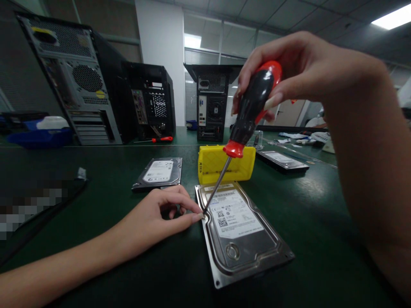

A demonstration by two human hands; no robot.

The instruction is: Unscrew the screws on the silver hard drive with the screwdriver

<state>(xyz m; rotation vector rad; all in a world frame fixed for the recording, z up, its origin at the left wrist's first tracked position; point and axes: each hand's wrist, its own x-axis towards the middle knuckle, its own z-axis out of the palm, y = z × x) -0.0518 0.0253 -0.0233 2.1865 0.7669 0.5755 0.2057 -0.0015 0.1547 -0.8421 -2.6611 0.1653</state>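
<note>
A silver hard drive with a white label lies flat on the green table, angled toward me. My right hand is closed around the red and black handle of a screwdriver. The shaft slants down to the left, its tip at the drive's left edge. There, thumb and forefinger of my left hand pinch together right beside the tip; whatever sits between them is too small to make out. Just behind the drive, a yellow plastic bin stands close against its far end.
Two more hard drives lie to the left and right. Computer cases line the back, with another red screwdriver in front of them. A blue tray sits far left. A dark object, partly blurred out, lies at the left edge.
</note>
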